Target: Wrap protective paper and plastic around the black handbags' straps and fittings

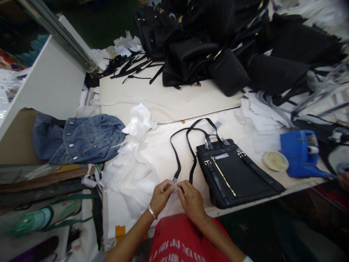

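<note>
Near the front edge of the table, my left hand [161,198] has its fingertips closed at the end of a thin black strap [178,160], where a bit of clear plastic film [174,180] shows. Close beside it, my right hand [193,201] pinches at the same film, thumb and finger together. The strap loops back to a black backpack [245,174] lying flat on the right, with a gold zipper and gold buckles. More clear film covers the zipper pull and the base of the handle. The fingers partly hide the strap end.
Crumpled white tissue sheets [128,171] and a denim jacket [92,138] lie to the left. Black bags [191,58] are heaped at the back. A round tub [275,161] and a blue plastic container [298,153] stand at the right, near white papers [259,112].
</note>
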Motion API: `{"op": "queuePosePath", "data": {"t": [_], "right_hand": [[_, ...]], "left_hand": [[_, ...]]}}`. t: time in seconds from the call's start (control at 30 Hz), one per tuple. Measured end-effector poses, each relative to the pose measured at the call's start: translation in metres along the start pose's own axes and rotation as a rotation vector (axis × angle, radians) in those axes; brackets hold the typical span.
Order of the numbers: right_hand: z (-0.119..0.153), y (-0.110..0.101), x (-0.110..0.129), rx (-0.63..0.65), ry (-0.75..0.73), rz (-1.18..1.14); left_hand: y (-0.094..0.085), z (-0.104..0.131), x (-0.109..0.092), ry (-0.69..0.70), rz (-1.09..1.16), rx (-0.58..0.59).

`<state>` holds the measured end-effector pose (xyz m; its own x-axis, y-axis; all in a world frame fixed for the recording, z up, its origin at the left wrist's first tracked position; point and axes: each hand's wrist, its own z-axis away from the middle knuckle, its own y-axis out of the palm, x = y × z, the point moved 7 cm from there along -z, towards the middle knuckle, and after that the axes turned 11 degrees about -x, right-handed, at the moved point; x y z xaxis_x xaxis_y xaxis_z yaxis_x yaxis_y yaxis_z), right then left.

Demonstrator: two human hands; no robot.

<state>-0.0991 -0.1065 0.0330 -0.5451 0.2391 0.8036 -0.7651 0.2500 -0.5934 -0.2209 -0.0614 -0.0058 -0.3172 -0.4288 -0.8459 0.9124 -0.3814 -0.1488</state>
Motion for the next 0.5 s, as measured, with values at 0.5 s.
{"op": "queuePosePath", "data": {"t": [0.5], "right_hand": [[0.01,-0.002,-0.008,-0.033,0.102,-0.108]], "left_hand": [[-0.001,0.002,-0.001,-0.043,0.116,0.036]]}}
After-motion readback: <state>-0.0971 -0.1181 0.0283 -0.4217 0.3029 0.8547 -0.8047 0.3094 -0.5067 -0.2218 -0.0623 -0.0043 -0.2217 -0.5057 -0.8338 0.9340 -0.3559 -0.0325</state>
